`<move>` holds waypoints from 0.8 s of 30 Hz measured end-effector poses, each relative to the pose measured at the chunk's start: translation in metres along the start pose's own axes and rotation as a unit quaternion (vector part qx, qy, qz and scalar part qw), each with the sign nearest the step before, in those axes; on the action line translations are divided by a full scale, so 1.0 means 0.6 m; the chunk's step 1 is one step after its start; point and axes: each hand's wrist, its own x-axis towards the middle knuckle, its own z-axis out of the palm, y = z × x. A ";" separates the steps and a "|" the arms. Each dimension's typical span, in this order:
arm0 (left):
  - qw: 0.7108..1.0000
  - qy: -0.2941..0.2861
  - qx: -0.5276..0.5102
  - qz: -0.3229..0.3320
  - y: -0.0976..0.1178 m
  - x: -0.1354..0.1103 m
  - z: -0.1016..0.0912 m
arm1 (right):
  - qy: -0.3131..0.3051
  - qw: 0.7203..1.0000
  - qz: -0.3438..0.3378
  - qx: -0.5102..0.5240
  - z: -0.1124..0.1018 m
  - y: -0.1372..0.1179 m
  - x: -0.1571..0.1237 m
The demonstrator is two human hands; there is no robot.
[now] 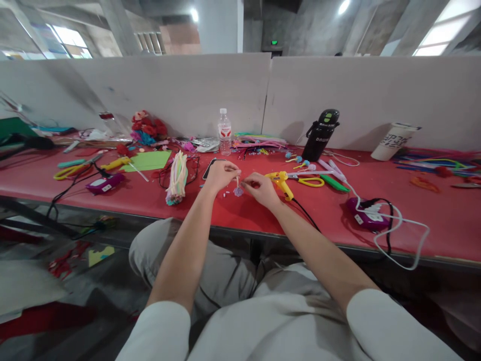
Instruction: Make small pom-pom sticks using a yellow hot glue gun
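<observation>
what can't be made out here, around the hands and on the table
All in the head view:
- Small purple piece at the left hand: too small to tell its exact shape.
- Right hand: whether its fingertips hold anything is too small to tell.
- Dark-edged flat object: partly hidden by the left hand.
- Metal tool: cut off by the right edge.
- Green object: cut off by the left edge.

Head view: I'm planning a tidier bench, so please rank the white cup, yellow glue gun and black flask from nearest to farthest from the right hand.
1. Yellow glue gun: just right of the right hand.
2. Black flask: farther right and back.
3. White cup: farthest right, also toward the back.
</observation>
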 end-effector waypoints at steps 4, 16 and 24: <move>1.000 0.002 -0.002 -0.002 -0.003 0.002 0.000 | -0.010 1.000 -0.014 -0.011 0.002 0.001 -0.001; 1.000 0.007 0.002 -0.007 -0.007 0.003 -0.001 | -0.033 0.999 0.002 -0.028 -0.003 -0.003 -0.002; 0.999 0.036 0.008 -0.008 -0.005 0.003 0.000 | -0.063 0.998 -0.011 -0.019 -0.004 -0.017 -0.005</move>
